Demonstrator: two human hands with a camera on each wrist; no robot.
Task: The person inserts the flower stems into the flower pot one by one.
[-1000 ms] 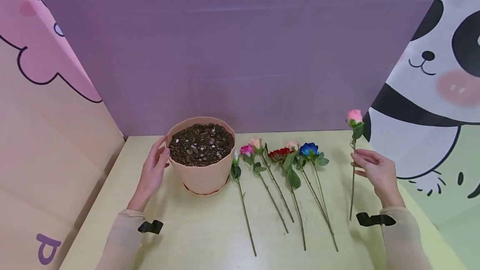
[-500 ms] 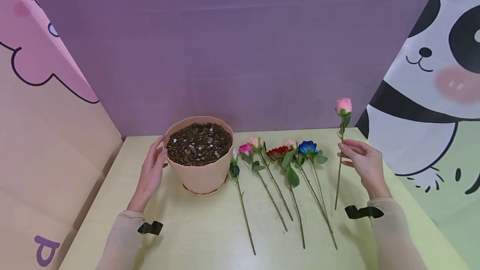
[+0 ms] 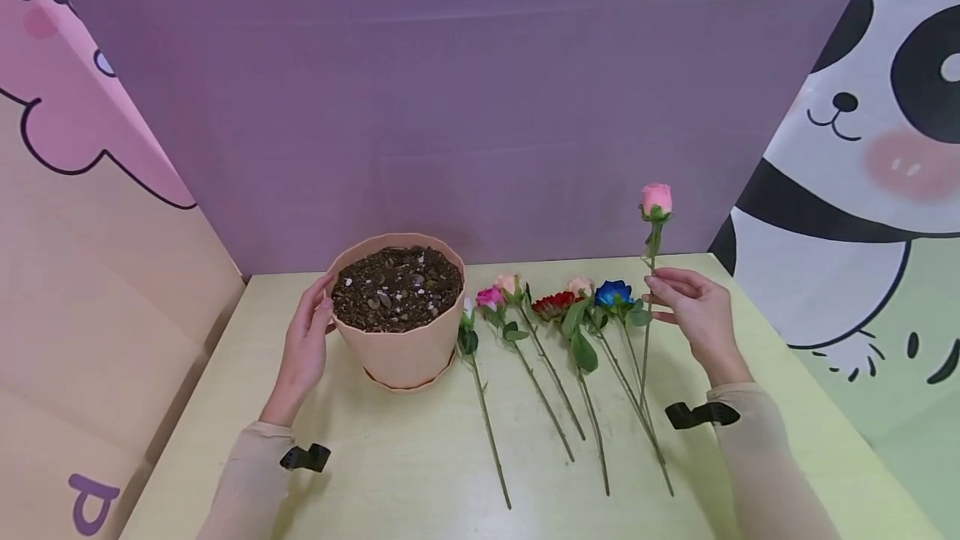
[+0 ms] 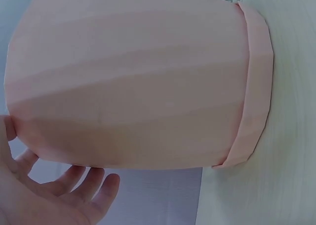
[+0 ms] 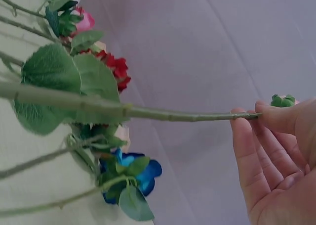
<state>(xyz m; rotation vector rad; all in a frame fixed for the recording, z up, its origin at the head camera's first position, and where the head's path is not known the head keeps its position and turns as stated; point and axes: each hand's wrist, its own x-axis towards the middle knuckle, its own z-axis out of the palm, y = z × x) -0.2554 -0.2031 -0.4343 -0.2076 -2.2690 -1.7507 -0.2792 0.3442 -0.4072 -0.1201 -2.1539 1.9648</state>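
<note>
My right hand [image 3: 693,315] pinches the stem of a pink rose [image 3: 656,200] between thumb and fingertips. The rose stands upright, raised to the right of the other flowers, and in the right wrist view its stem [image 5: 163,114] runs across the picture. My left hand [image 3: 303,348] touches the left side of a peach flower pot [image 3: 405,354] near its rim, fingers lightly bent along the wall. Dark soil [image 3: 397,290] fills the pot, which sits in a matching saucer [image 4: 259,81].
Several artificial flowers lie in a row right of the pot, among them a blue rose [image 3: 615,293], a red flower [image 3: 555,305] and a magenta rose [image 3: 491,298]. Their stems point toward the table's front. A purple backdrop [image 3: 480,107] rises behind the pale table [image 3: 420,465].
My right hand has moved left and slightly upward with the pink rose, from the table's right side to beside the blue rose. My left hand stays at the pot.
</note>
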